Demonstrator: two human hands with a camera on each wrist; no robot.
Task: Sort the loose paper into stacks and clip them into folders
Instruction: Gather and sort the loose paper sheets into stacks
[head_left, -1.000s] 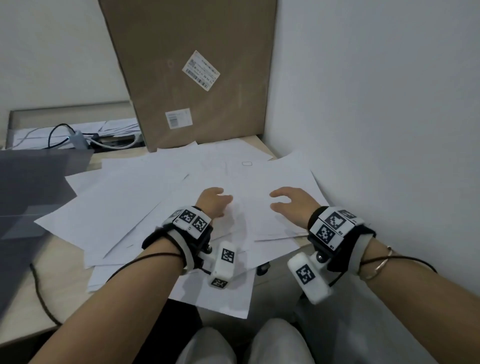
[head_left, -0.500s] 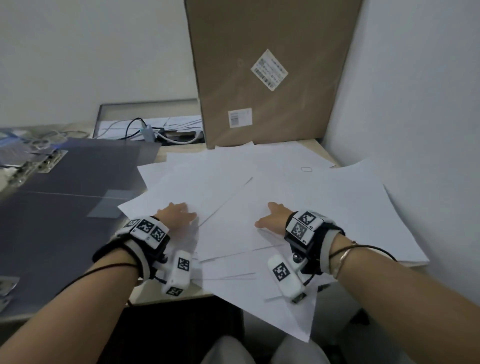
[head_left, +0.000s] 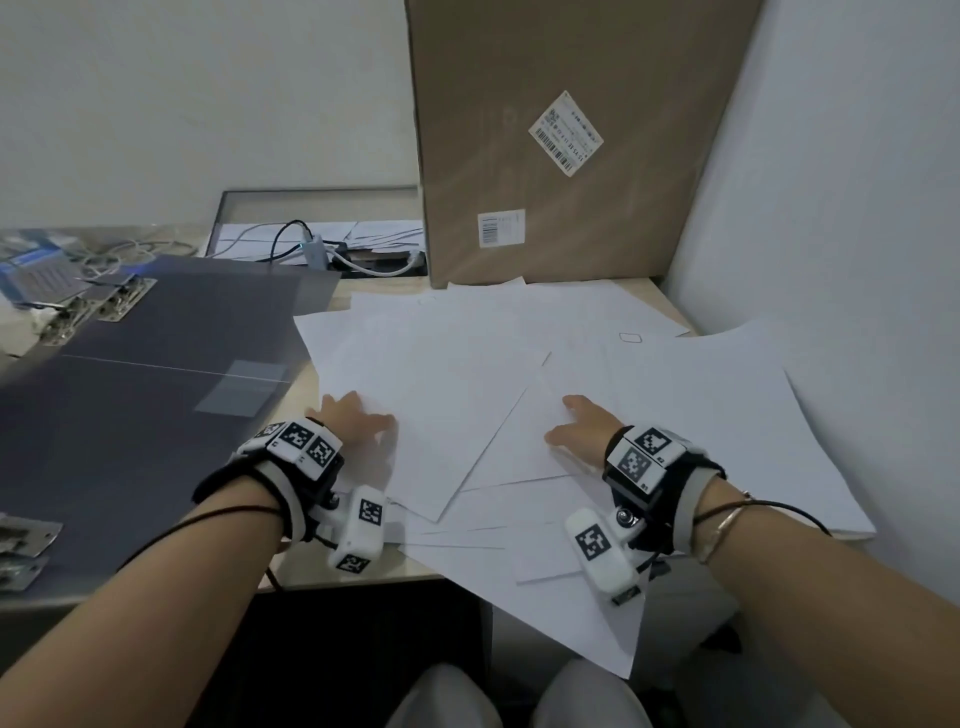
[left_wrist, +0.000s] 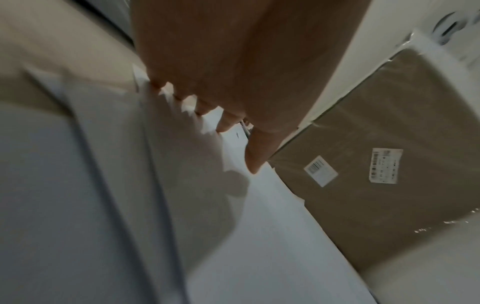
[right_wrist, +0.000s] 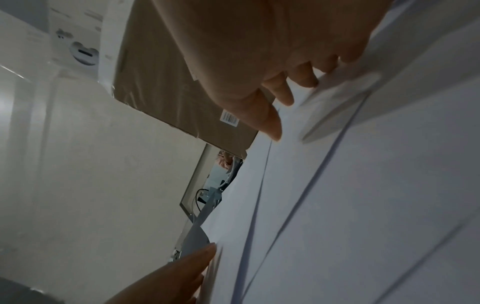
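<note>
Several loose white paper sheets (head_left: 447, 384) lie fanned over the right half of the desk, overlapping at angles. My left hand (head_left: 361, 418) rests flat on the left edge of the top sheet, its fingers (left_wrist: 226, 121) touching paper. My right hand (head_left: 574, 423) lies on the sheets about a hand's width to the right, its fingers (right_wrist: 272, 123) extended onto the paper. Neither hand holds anything. Dark grey folders (head_left: 145, 379) lie open and flat on the left of the desk, with metal clips (head_left: 122, 304) at their far edge.
A tall cardboard box (head_left: 561, 156) leans against the back wall behind the paper. The side wall (head_left: 841, 218) bounds the sheets on the right. A recess with cables and an adapter (head_left: 317, 249) sits at the back. One sheet (head_left: 571, 618) overhangs the desk's front edge.
The view has swung left, bringing the grey folders into sight. Both hands slid leftward across the sheets and spread apart; the left one now sits at the pile's left edge.
</note>
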